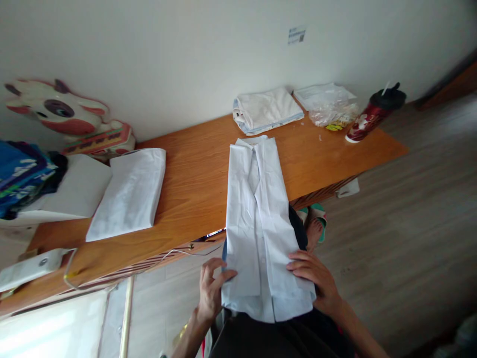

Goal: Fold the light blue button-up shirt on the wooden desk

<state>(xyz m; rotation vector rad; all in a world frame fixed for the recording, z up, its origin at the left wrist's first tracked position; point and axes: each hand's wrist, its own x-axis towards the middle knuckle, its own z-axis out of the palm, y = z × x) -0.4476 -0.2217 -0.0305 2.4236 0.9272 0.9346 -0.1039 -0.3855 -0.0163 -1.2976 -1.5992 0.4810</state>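
Note:
A white button shirt, folded lengthwise into a long strip, lies with its collar on the wooden table and its lower end across my lap. Both sleeves are laid down along the front, beside the button placket. My left hand closes on the shirt's left edge near the hem, thumb on top and fingertips partly hidden. At the opposite edge, my right hand has its fingers over the cloth and its thumb mostly hidden at the side, holding the shirt there.
On the wooden table are a folded white cloth, a folded towel, a plastic bag and a red tumbler. A cow-shaped toy, white box and power strip are left.

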